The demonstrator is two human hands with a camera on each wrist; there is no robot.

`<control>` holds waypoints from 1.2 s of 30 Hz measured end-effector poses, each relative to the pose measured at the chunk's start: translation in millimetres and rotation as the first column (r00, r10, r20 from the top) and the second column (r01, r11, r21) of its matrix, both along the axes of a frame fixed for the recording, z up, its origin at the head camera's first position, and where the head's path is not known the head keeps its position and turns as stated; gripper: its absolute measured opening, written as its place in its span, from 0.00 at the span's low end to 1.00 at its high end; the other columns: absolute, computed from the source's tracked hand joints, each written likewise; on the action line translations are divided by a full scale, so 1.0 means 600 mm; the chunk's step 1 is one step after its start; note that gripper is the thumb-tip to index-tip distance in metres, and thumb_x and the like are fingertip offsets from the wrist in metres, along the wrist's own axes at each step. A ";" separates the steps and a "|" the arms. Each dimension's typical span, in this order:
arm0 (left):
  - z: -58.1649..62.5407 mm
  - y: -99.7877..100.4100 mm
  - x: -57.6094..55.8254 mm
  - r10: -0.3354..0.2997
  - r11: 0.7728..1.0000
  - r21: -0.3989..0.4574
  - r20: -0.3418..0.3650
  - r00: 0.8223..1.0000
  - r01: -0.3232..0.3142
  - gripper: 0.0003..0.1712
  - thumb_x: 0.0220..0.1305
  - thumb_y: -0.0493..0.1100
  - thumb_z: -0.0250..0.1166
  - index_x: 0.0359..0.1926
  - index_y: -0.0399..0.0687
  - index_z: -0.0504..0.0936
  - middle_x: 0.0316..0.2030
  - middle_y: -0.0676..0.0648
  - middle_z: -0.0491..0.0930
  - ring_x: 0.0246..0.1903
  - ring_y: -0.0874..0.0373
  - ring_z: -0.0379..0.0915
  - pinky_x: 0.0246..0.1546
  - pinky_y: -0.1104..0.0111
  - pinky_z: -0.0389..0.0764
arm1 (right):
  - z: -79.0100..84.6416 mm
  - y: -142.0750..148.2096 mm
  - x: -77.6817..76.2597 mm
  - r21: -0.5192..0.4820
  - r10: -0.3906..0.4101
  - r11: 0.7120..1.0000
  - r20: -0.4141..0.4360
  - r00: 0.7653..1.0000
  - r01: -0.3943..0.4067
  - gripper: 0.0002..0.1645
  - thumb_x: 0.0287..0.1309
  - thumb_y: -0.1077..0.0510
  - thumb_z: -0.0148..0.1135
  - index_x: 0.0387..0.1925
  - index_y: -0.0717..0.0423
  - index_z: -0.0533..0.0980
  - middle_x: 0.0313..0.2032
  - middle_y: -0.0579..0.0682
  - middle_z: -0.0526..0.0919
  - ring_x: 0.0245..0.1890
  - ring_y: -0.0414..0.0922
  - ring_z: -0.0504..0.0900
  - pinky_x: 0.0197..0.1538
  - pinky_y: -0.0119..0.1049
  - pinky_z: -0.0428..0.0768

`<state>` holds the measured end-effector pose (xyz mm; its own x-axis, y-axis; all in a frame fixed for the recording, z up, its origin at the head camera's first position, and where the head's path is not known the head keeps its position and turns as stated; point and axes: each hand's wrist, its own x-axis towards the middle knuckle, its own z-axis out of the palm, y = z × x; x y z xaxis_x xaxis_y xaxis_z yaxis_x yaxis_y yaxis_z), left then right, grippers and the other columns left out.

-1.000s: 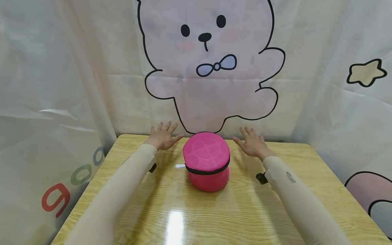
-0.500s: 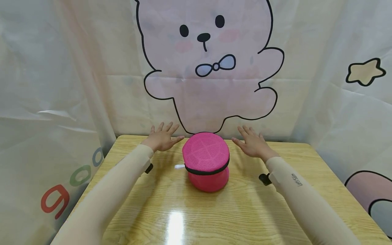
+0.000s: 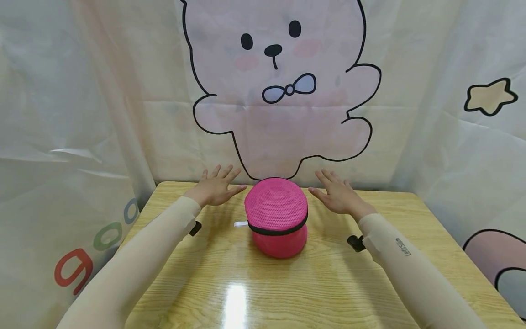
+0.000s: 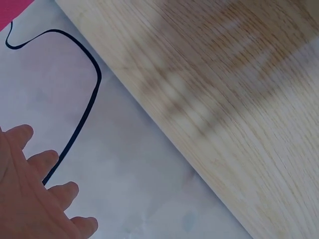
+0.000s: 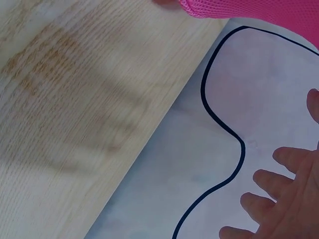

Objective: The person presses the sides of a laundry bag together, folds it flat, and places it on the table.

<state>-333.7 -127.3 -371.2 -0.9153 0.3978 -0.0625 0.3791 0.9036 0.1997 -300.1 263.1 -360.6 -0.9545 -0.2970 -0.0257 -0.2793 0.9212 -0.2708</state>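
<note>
At left, the left hand [image 3: 215, 189] is above the far part of the table [image 3: 324, 292], its fingers straight and spread, holding nothing; the pink bag [image 3: 277, 205] is to its right and slightly to the near side. The bag stands between the hands, round on top, with no clear long axis. At right, the right hand [image 3: 340, 197] has also spread fingers and holds nothing. Both thumbs are just beside the bag, about equally near; neither seems to touch it.
</note>
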 end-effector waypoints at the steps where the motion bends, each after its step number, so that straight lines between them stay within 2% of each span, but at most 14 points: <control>1: 0.000 0.000 0.001 -0.003 1.000 0.000 -0.004 1.000 0.003 0.44 0.77 0.74 0.40 0.84 0.65 0.44 0.84 0.46 0.42 0.82 0.32 0.32 0.75 0.29 0.33 | 0.001 -0.001 0.001 -0.004 0.003 1.000 -0.003 1.000 -0.003 0.50 0.77 0.28 0.39 0.84 0.53 0.44 0.83 0.64 0.44 0.82 0.68 0.39 0.75 0.77 0.36; 6: 0.005 -0.002 0.011 -0.026 0.999 0.019 -0.013 1.000 0.027 0.43 0.77 0.73 0.41 0.84 0.63 0.47 0.84 0.46 0.42 0.82 0.33 0.31 0.75 0.29 0.32 | 0.004 -0.002 0.009 -0.028 0.015 0.999 -0.017 1.000 -0.015 0.49 0.78 0.30 0.41 0.84 0.53 0.45 0.82 0.65 0.45 0.82 0.67 0.39 0.75 0.77 0.36; 13: 0.015 -0.005 0.025 -0.063 0.997 0.050 -0.021 0.998 0.064 0.43 0.77 0.74 0.40 0.84 0.65 0.47 0.84 0.48 0.42 0.83 0.36 0.29 0.76 0.30 0.33 | 0.009 -0.001 0.022 -0.040 0.034 0.999 -0.018 0.999 -0.035 0.48 0.78 0.32 0.43 0.84 0.52 0.46 0.83 0.63 0.45 0.83 0.66 0.39 0.76 0.75 0.37; 25: 0.029 -0.005 0.042 -0.094 0.989 0.107 -0.038 0.995 0.097 0.41 0.78 0.71 0.42 0.84 0.67 0.49 0.84 0.46 0.44 0.83 0.37 0.29 0.77 0.31 0.34 | 0.026 -0.013 0.040 -0.052 0.085 0.995 -0.046 0.995 -0.087 0.47 0.77 0.30 0.42 0.84 0.49 0.46 0.84 0.58 0.44 0.83 0.63 0.40 0.77 0.74 0.40; 36: 0.044 0.013 0.067 -0.161 0.978 0.120 -0.063 0.985 0.168 0.42 0.75 0.77 0.38 0.83 0.74 0.44 0.85 0.55 0.37 0.84 0.42 0.26 0.78 0.34 0.34 | 0.044 -0.023 0.057 -0.106 0.125 0.985 -0.088 0.988 -0.134 0.45 0.78 0.32 0.45 0.84 0.48 0.49 0.84 0.55 0.45 0.84 0.61 0.38 0.77 0.73 0.40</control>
